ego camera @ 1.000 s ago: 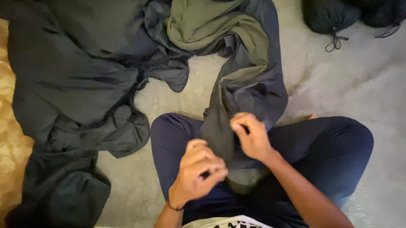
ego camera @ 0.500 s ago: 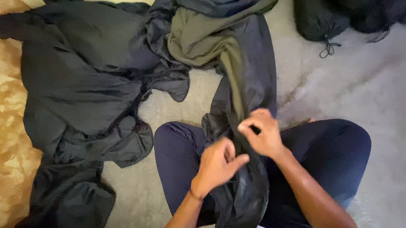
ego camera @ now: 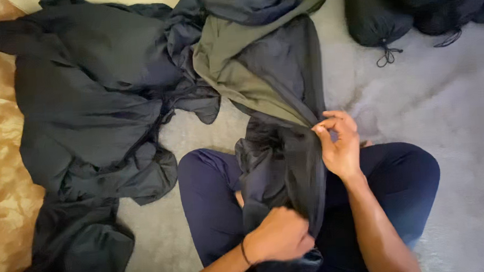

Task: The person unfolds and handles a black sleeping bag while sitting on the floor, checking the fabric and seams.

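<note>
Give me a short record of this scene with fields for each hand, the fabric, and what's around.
left hand: closed on the gathered dark fabric over the lap
right hand: pinching the fabric's edge, raised
fabric: dark grey with olive lining, spread out onto the floor
surroundings: grey carpet, black drawstring sacks at top right
posture: seated, legs crossed

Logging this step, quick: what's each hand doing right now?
Left hand: closed, gripping the dark sleeping bag.
Right hand: pinching the same bag's edge.
</note>
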